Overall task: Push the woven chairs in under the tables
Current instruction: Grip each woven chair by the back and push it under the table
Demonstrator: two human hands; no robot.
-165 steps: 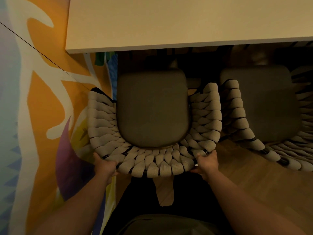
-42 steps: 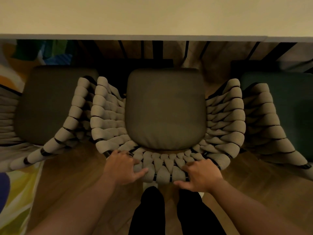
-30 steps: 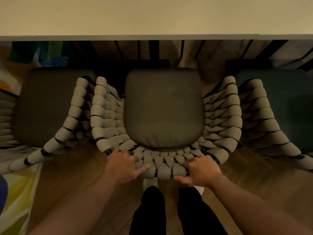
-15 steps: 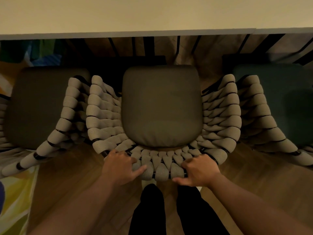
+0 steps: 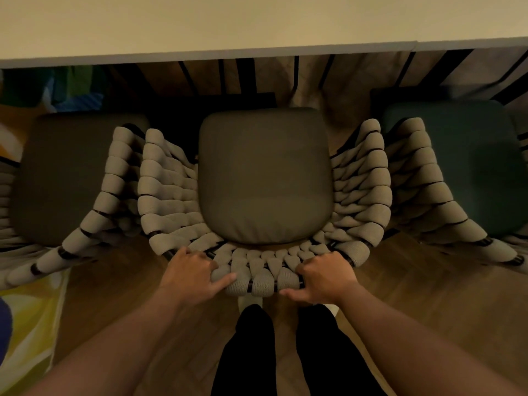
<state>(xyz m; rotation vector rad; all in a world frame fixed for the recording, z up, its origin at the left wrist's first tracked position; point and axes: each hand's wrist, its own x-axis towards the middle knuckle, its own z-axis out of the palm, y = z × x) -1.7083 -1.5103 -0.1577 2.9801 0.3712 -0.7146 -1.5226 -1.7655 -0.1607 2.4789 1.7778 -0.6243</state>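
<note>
A woven chair with beige rope weave and a dark seat cushion stands straight ahead, below me. Its front faces the pale table, and the cushion's far edge lies a little short of the table edge. My left hand grips the left part of the curved back rim, fingers curled over the weave. My right hand grips the right part of the same rim. A second woven chair stands at the left, a third one with a green cushion at the right.
Black table legs and bars show under the tabletop. The floor is wood, with a colourful rug or painted surface at the lower left. My dark trouser legs stand just behind the chair.
After the chair by the colourful wall, I now hold the middle chair. Over the last second it has slid slightly forward toward the table, both hands keeping their grip.
</note>
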